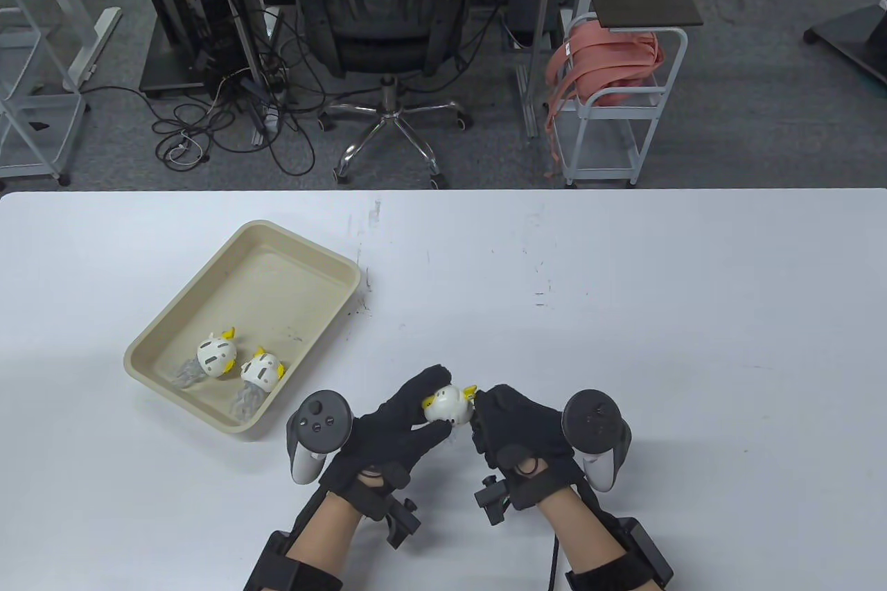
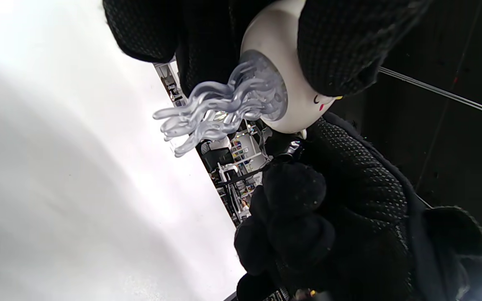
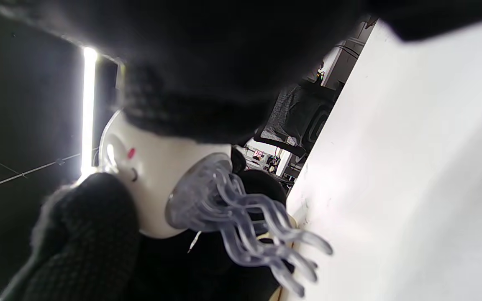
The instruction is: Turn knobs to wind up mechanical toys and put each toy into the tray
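Holding: both gloved hands hold one wind-up toy [image 1: 447, 405] above the table [image 1: 624, 314], near its front edge.
Toy: white egg-shaped body with yellow bits on top; the wrist views show a clear cluster of wavy tentacles [image 2: 220, 108] hanging from its underside and a small painted face with a pink cheek dot.
Left hand [image 1: 395, 428]: grasping the toy, fingers curled over its far side and thumb under the near side.
Right hand [image 1: 516, 428]: fingertips closed on the toy's right end, at the yellow part; whether that part is the knob cannot be told.
Trackers: a dark controller-shaped unit [image 1: 315, 431] sits beside the left hand and another [image 1: 596, 428] beside the right.
Tray [image 1: 298, 244]: beige, rectangular, set at an angle on the left part of the table, well apart from the hands.
Tray contents: two matching toys [image 1: 215, 354] [image 1: 260, 369] lie side by side at its near end, tentacles pointing to the near rim.
Background: office chair [image 1: 381, 16], floor cables, and a white cart [image 1: 617, 106] holding pink cloth.
Writing: no brand, label or text is legible in any view.
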Action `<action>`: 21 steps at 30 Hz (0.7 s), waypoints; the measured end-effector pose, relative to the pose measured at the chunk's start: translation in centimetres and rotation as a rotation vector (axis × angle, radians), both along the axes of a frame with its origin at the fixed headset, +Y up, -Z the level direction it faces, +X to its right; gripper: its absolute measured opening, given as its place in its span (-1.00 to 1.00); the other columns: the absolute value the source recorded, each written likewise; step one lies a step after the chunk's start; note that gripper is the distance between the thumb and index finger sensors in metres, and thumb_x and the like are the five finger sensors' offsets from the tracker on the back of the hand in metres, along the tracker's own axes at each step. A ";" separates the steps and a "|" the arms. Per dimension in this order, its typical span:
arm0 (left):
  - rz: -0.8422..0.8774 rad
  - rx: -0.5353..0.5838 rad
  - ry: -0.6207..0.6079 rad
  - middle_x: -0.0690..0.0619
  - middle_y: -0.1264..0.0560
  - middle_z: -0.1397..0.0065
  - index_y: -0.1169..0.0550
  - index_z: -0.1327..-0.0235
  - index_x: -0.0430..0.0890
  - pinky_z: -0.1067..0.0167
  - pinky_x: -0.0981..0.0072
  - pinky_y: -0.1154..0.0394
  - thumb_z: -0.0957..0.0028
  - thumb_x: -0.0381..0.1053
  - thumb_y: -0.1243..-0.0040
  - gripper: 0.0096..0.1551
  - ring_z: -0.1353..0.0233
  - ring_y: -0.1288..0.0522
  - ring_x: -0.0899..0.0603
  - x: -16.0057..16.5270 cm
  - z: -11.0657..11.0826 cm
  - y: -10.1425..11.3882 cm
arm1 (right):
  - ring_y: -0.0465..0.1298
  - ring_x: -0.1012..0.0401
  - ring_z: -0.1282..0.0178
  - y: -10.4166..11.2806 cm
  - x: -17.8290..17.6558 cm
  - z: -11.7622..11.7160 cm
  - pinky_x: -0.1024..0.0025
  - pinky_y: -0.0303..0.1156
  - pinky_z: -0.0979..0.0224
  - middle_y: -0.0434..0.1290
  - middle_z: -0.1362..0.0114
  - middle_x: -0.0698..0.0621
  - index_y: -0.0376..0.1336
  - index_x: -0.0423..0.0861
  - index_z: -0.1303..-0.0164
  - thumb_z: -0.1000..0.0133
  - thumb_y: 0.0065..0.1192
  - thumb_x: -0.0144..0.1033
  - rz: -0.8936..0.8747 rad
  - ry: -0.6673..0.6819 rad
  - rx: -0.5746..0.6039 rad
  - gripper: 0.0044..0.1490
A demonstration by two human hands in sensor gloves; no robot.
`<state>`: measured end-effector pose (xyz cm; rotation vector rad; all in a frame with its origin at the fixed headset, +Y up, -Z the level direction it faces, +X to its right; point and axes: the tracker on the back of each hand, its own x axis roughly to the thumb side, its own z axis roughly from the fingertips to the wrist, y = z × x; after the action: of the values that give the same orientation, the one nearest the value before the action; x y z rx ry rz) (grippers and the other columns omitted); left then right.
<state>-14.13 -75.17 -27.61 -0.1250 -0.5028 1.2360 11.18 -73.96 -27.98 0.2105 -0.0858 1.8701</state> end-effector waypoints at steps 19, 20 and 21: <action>0.105 -0.108 0.029 -0.20 -0.48 -0.44 -0.23 -0.61 -0.01 -0.31 0.00 -0.51 -0.10 0.18 -0.24 -0.16 -0.23 -0.69 -0.11 -0.6 -0.3 -0.6 | 0.61 0.01 0.09 0.9 -1.6 0.8 -0.06 0.47 -0.06 0.55 -0.14 -0.29 0.26 -0.40 -0.27 -0.13 0.20 -0.32 0.131 0.067 0.178 -0.40; 0.115 -0.116 0.025 -0.21 -0.48 -0.44 -0.23 -0.61 -0.02 -0.31 -0.01 -0.52 -0.10 0.18 -0.24 -0.16 -0.22 -0.69 -0.12 -0.5 -0.3 -0.7 | 0.61 0.02 0.10 1.0 -1.5 0.8 -0.05 0.47 -0.05 0.56 -0.12 -0.28 0.27 -0.40 -0.25 -0.13 0.19 -0.32 0.144 0.066 0.191 -0.40; 0.119 -0.122 0.020 -0.21 -0.49 -0.43 -0.24 -0.60 -0.03 -0.30 -0.01 -0.52 -0.10 0.18 -0.24 -0.16 -0.21 -0.70 -0.12 -0.5 -0.3 -0.7 | 0.62 0.03 0.13 1.0 -1.5 0.9 -0.04 0.48 -0.03 0.57 -0.10 -0.28 0.27 -0.42 -0.23 -0.12 0.19 -0.33 0.157 0.062 0.206 -0.41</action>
<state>-14.64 -75.87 -27.90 -0.1874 -0.4222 1.3836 9.65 -72.91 -27.12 0.4268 -0.2255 2.0090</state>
